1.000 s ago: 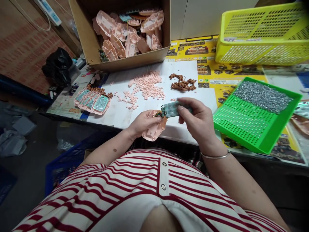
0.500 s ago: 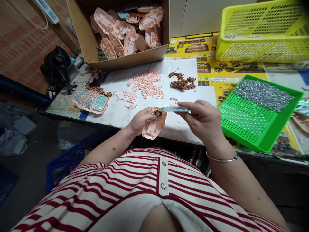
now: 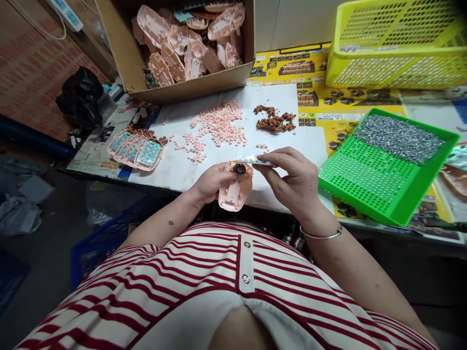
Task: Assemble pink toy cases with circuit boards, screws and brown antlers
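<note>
- In the head view, the left hand (image 3: 209, 183) grips a pale pink, oval, hollow plastic shell (image 3: 234, 196) by its upper left side, fingers clamped on the rim; the shell lies to the right of these fingers, its lower part free of them
- A small round black part (image 3: 239, 168) sits at the shell's upper end, just beside the left fingertips
- The right hand (image 3: 297, 182) pinches a thin, flat, greyish circuit board (image 3: 248, 160), fingers above and thumb below, clamped on its right end; its left end lies just above the shell's upper end, and whether the two touch I cannot tell
- Both pieces are held over the near edge of a worktop (image 3: 93, 155) covered partly with white sheets and yellow printed card
- On it lie a heap of small pink plastic pieces (image 3: 222, 124), a cluster of brown plastic pieces (image 3: 276, 122) and, at the left, overlapping pink shells with pale green panels (image 3: 136, 150)
- A green perforated plastic tray (image 3: 399, 216) at the right holds silvery metal pieces (image 3: 397, 136)
- Behind stand a brown cardboard box (image 3: 193, 87) of pink shells and a yellow slotted plastic basket (image 3: 397, 70)
- The shell's hollow side faces up, its long axis running from the far side toward the person, rounded end nearest the striped shirt (image 3: 204, 272)
- The board appears nearly edge-on, its long axis running left to right, across the shell's
</note>
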`<state>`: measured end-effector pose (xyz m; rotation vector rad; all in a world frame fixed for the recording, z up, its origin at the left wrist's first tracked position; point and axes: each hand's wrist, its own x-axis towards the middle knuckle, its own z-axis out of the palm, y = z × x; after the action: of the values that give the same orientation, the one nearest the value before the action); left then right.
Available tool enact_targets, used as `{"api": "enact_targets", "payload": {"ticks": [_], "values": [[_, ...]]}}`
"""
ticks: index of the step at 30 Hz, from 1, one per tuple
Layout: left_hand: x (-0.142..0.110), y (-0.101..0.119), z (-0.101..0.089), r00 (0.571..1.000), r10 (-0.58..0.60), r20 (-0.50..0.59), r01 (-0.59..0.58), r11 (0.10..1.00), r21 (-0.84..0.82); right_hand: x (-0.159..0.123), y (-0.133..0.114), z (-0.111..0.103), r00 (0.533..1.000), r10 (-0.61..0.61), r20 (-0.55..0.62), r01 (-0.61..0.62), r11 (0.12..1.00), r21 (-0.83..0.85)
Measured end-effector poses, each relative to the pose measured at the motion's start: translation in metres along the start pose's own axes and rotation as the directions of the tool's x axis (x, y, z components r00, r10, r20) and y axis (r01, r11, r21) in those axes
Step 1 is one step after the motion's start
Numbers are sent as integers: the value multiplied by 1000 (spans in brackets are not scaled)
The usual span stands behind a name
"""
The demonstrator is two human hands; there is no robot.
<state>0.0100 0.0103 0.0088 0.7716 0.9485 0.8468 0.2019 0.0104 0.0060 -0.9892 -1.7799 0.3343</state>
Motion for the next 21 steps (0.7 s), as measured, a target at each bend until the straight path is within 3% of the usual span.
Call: {"api": "enact_targets", "payload": {"ticks": [3, 8, 11, 17, 21], "values": [[1, -1, -2, 1000, 4, -2, -4, 1000, 5, -4, 0, 2, 998, -60, -13, 60, 996, -61], [4, -3, -6, 999, 47, -22, -47, 999, 6, -15, 1, 6, 928, -372, 35, 369, 898, -238], [6, -5, -7, 998, 43, -44, -43, 999, 8, -21, 2, 10, 909, -409, 85, 416, 871, -260], [7, -6, -9, 997, 45, -65, -46, 999, -15, -25, 2, 11, 871, -485, 76, 485, 828, -280], [6, -4, -6, 997, 64, -49, -64, 998, 1, -24, -4, 10, 824, -551, 135, 559, 748, -358]]}}
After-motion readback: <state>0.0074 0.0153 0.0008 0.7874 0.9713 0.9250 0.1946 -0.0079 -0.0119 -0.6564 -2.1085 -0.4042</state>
